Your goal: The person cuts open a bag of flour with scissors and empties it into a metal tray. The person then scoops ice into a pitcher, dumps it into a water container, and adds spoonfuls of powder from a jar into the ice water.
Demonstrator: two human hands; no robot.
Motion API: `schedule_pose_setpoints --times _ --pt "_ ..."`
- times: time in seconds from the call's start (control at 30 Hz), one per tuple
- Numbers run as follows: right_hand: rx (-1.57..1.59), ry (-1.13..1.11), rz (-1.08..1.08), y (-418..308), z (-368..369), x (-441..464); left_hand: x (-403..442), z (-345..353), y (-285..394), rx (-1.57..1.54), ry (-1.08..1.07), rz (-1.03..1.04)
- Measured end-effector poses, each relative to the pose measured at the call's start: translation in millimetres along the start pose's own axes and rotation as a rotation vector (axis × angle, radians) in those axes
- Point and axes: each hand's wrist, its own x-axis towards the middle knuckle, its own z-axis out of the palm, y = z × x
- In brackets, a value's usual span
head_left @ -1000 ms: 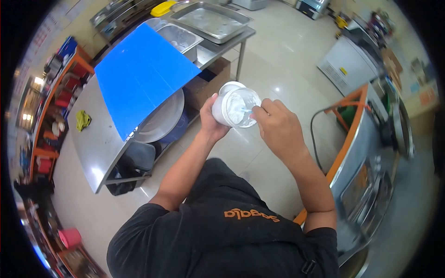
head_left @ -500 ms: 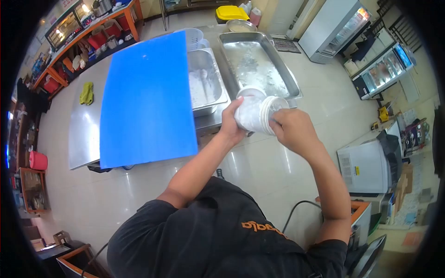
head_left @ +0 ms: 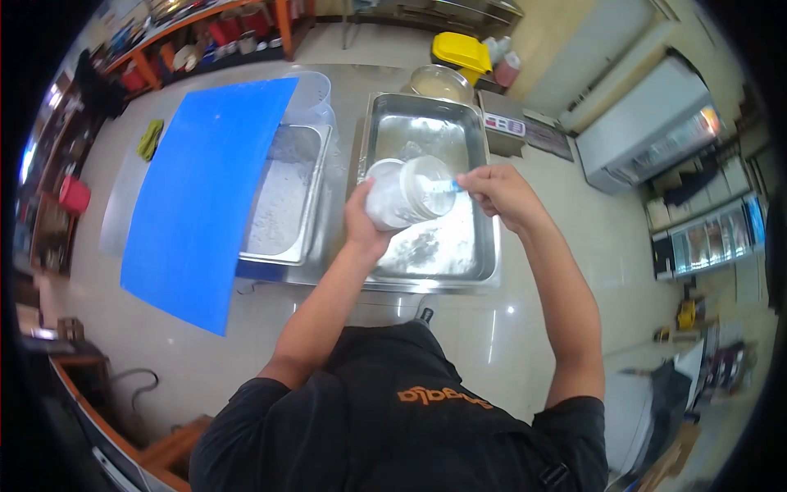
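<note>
My left hand [head_left: 365, 223] is wrapped round a whitish translucent plastic jar [head_left: 392, 201], tilted with its mouth to the right. A white round piece shows behind the jar; I cannot tell whether it is a lid or a second container. In my right hand [head_left: 498, 195], the fingers pinch a slim utensil [head_left: 447, 186], white with a blue part, reaching into the jar's mouth. Its working end is unclear through the cloudy wall. Both hands are above a long steel tray [head_left: 492, 254] with a wet, shiny bottom.
Left of the tray, a steel pan [head_left: 316, 209] holds white powder, partly covered by a large blue sheet [head_left: 193, 205]. Behind stand a round metal bowl [head_left: 443, 82] and a yellow-lidded bin [head_left: 461, 53]. A green cloth [head_left: 150, 139] lies on the steel table [head_left: 123, 197].
My view has shifted, and I stand closer to the tray with the jar now over it. My right hand has drawn back from the jar's mouth, exposing the utensil's blue part.
</note>
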Motion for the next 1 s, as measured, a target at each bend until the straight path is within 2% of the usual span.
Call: schedule_pose_setpoints --times 0.1,0.2,0.3,0.4,0.43,0.5,0.53,0.63,0.73,0.83,1.0 --pt "0.015 -0.066 -0.061 -13.2 -55.7 46.0 11.3 33.9 -10.6 -0.06 0.067 0.126" --pt "0.014 -0.112 -0.109 -21.2 -94.2 97.2 16.0 37.0 -27.8 -0.053 0.192 0.18" --pt "0.065 -0.221 -0.096 -25.5 -97.9 141.7 9.6 36.3 -38.9 -0.061 0.351 0.248" --pt "0.025 -0.183 -0.142 -23.1 -93.4 175.7 10.6 34.6 -45.8 -0.071 0.432 0.302" --pt "-0.047 -0.155 -0.21 -17.1 -94.1 190.3 9.5 36.5 -46.1 -0.077 0.442 0.31" --pt "-0.394 0.06 -0.53 3.8 -85.0 221.5 3.8 39.9 -50.4 -0.093 0.455 0.323" --pt "-0.57 0.169 -0.696 3.8 -80.1 226.2 1.6 41.8 -49.7 -0.101 0.455 0.338" --pt "-0.705 0.325 -0.735 6.7 -79.3 227.2 -3.8 37.4 -49.6 -0.107 0.475 0.365" --pt "-0.877 0.39 -0.881 16.0 -89.4 216.5 -10.0 31.3 -47.5 -0.093 0.456 0.371" --pt "-0.977 0.397 -1.001 29.1 -102.8 195.0 -14.3 23.4 -43.0 -0.082 0.413 0.371" --pt "-0.961 0.337 -1.185 61.7 -103.7 158.0 -11.4 15.5 -33.5 -0.049 0.306 0.414"
